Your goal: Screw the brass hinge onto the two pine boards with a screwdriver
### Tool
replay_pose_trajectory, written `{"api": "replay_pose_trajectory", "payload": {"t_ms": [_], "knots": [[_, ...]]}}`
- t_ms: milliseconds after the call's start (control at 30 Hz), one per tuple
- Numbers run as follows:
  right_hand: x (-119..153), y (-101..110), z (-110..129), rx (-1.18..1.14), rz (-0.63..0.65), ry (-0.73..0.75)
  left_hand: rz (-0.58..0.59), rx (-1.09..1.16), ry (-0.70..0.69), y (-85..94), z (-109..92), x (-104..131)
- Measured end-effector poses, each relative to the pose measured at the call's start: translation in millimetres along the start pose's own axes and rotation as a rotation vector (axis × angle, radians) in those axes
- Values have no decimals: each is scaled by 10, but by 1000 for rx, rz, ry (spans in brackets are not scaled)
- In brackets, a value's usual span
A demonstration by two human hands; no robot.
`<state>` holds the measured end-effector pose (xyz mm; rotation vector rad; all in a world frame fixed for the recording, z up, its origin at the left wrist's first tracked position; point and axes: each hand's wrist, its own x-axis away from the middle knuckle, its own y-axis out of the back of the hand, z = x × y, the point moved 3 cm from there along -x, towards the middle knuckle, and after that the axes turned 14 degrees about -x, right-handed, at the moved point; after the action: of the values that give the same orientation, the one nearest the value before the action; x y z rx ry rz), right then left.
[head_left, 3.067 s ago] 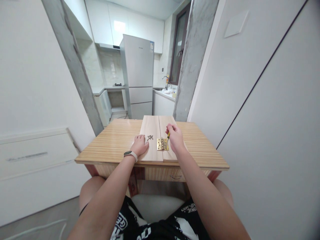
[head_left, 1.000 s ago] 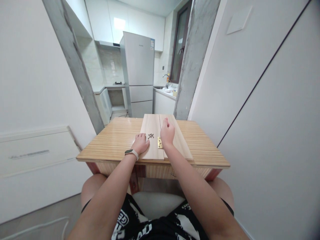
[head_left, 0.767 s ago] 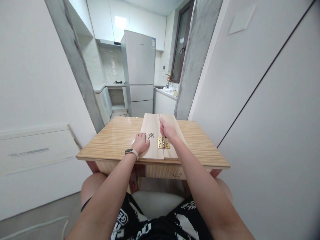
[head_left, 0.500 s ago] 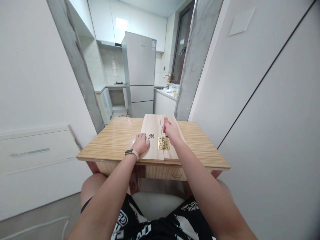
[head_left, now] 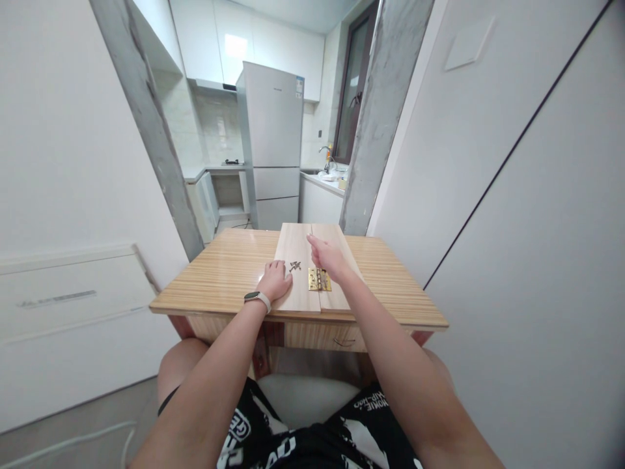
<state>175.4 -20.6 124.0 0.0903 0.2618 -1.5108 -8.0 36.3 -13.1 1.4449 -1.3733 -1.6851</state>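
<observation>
Brass-toned butt hinge point(head_left: 319, 279) lies flat, knuckles pointing away along the seam of smooth, pale wooden boards point(head_left: 301, 296); left hand point(head_left: 274, 281) flat, thumb wide; right hand point(head_left: 329, 257) curled, contents hidden.

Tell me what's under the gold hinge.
The hinge lies across the left board and the right board where they meet. The wood directly beneath its plates is covered.

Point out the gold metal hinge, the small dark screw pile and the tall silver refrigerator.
Gold metal hinge point(head_left: 319, 280): head view, middle barrel.
Small dark screw pile point(head_left: 295, 266): head view, pile's centre.
Tall silver refrigerator point(head_left: 273, 138): head view, upper door.
</observation>
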Motion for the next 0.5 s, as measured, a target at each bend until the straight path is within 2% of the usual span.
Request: {"api": "replay_pose_trajectory", "payload": {"t_ms": [33, 67, 133, 200, 367, 433, 500], "knots": [[-15, 17, -7, -38, 166, -56, 0, 1, -2, 0, 1, 0], [-25, 46, -8, -71, 253, -79, 0, 2, -2, 2, 2, 0], [-42, 107, -13, -131, 256, -74, 2, 1, 3, 11, 2, 2], [-55, 143, -29, -133, 113, -20, 3, -2, 8, 22, 0, 4], [43, 119, -81, 34, -496, 270, 8, -16, 3, 24, -11, 5], [98, 59, -106, 77, -600, 348, 2, -21, -1, 14, -12, 3], [118, 13, -120, 85, -604, 365, -3, -24, -3, 5, -12, 2]]}}
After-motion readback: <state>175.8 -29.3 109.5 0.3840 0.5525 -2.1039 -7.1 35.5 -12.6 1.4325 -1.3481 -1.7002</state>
